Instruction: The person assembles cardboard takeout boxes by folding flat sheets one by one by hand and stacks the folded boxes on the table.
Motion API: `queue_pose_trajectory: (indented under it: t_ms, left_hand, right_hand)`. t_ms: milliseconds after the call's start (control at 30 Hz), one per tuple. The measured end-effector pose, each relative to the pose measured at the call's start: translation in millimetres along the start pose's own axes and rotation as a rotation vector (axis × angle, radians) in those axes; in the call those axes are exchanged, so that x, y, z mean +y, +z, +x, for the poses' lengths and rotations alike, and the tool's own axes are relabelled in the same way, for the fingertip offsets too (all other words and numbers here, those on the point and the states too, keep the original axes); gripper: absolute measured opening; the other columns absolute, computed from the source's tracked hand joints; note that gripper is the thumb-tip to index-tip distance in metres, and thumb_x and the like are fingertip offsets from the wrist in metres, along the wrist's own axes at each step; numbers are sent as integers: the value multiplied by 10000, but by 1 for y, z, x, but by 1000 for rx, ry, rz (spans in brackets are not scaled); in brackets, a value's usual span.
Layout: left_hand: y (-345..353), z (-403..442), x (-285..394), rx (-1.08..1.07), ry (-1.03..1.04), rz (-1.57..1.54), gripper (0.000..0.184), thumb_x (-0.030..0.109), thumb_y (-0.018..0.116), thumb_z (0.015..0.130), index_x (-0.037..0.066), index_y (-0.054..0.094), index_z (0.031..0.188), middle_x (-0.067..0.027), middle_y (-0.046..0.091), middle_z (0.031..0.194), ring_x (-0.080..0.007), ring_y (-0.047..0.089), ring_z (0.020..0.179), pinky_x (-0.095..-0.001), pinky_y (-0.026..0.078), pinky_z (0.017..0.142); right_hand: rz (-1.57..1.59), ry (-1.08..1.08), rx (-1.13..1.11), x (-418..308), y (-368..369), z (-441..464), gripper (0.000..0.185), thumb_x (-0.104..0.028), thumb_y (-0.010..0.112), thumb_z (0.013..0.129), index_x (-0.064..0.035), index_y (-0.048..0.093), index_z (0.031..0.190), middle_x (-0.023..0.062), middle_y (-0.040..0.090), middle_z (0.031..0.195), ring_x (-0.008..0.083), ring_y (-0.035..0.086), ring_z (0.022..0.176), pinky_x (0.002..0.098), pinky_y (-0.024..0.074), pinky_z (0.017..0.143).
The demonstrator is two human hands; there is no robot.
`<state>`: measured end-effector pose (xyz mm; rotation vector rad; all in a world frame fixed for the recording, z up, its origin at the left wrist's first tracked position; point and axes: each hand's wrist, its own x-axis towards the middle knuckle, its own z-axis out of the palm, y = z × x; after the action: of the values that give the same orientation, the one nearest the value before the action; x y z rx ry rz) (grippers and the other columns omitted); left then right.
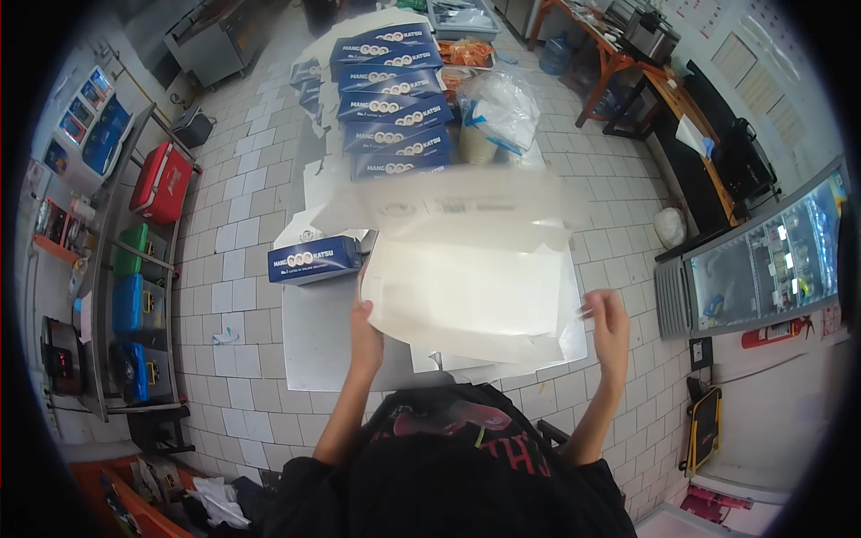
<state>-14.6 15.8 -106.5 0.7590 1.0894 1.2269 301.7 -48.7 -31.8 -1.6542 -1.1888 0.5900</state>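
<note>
A white cardboard box blank, its upper flap blurred, is spread in front of me over the metal table. My left hand grips the blank's left edge, thumb on top. At the right, my right hand is beside the blank's edge with its fingers bent; whether it touches anything is unclear. A folded blue and white box stands left of the blank. Beyond it rises a stack of blue boxes with printed lettering.
Right of the stack lie clear plastic bags and a tray of orange items. A shelf with a red cooler stands at the left. At the right are a glass-fronted cabinet and a wooden bench.
</note>
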Motion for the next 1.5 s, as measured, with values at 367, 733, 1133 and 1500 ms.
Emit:
queue_pose_trajectory:
  t_ms: [367, 733, 1133, 1500]
  left_hand:
    - [-17, -5, -13, -272, -98, 236, 718, 436, 380, 858, -31, 207, 1376, -178, 332, 1372, -276, 324, 1262, -322, 226, 1040]
    - [31, -29, 9, -85, 691, 995, 497, 123, 577, 799, -36, 397, 1233, -209, 461, 1219, -321, 442, 1135, -403, 318, 960]
    - [81, -28, 45, -187, 16, -77, 276, 240, 587, 876, 11, 550, 1025, -9, 593, 884, -50, 527, 790, -200, 435, 699]
    - [76, -18, 66, -215, -120, -232, 300, 312, 514, 907, 64, 514, 1076, -2, 588, 932, -79, 581, 815, -246, 488, 706]
  right_hand:
    - [689, 134, -690, 9, 48, -34, 620, -315, 605, 846, 58, 359, 1276, 117, 484, 1207, 207, 472, 1085, 332, 395, 913]
    - [180, 151, -473, -29, 71, -21, 526, -161, 648, 816, 72, 397, 1216, 148, 603, 946, 171, 596, 833, 287, 487, 723]
    - [-205, -481, -381, -59, 105, -56, 838, -177, 736, 665, -66, 284, 1362, 277, 210, 1374, 519, 268, 1219, 529, 333, 965]
    - [-310, -1165, -440, -43, 76, -20, 562, -492, 292, 898, -90, 490, 1238, 153, 411, 1326, 507, 322, 1212, 621, 219, 993]
